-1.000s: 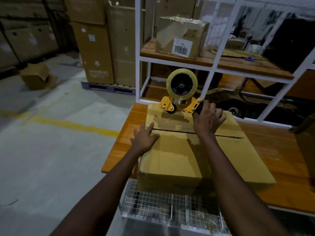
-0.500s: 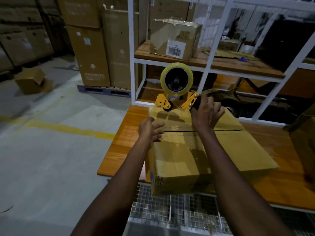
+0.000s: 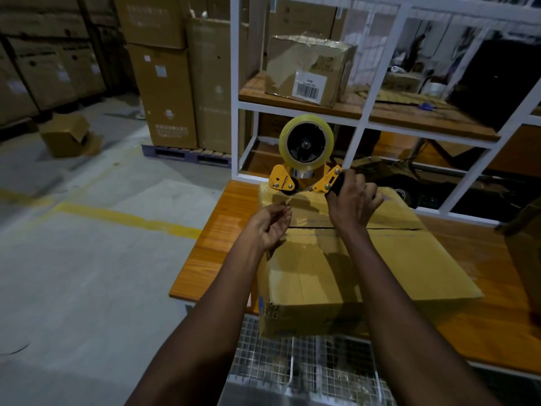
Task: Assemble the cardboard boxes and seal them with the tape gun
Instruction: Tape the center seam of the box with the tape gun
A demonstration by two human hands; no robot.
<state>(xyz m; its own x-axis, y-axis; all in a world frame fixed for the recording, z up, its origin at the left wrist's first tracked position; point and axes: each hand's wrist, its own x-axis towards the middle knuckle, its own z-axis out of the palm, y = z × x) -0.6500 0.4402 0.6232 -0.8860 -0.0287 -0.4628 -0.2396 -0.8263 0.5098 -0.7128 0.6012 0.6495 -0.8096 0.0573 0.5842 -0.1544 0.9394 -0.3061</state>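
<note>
Fingers (image 3: 358, 184) of my right hand (image 3: 352, 202) are wrapped tight around the black handle of the tape gun (image 3: 304, 171), thumb side toward me. Gun sits at the far edge of the cardboard box (image 3: 351, 259), roll of clear tape (image 3: 306, 142) upright above the yellow frame, roller end pointing left.

My left hand (image 3: 270, 227) is raised just below the gun's roller, palm turned up, thumb and forefinger pinched together on what looks like the loose tape end (thin and glossy, hard to be sure). Other fingers loosely curled. It isn't touching the box top.

Box lies on the wooden table (image 3: 210, 247), near left corner overhanging the front edge above a wire mesh basket (image 3: 292, 361). Top flaps are folded down, centre seam (image 3: 380, 229) showing as a dark line running left-right, no tape across it that I can see.

Behind: white shelf frame (image 3: 234, 83) with a taped box with barcode label (image 3: 310, 68) on its wooden shelf.
</note>
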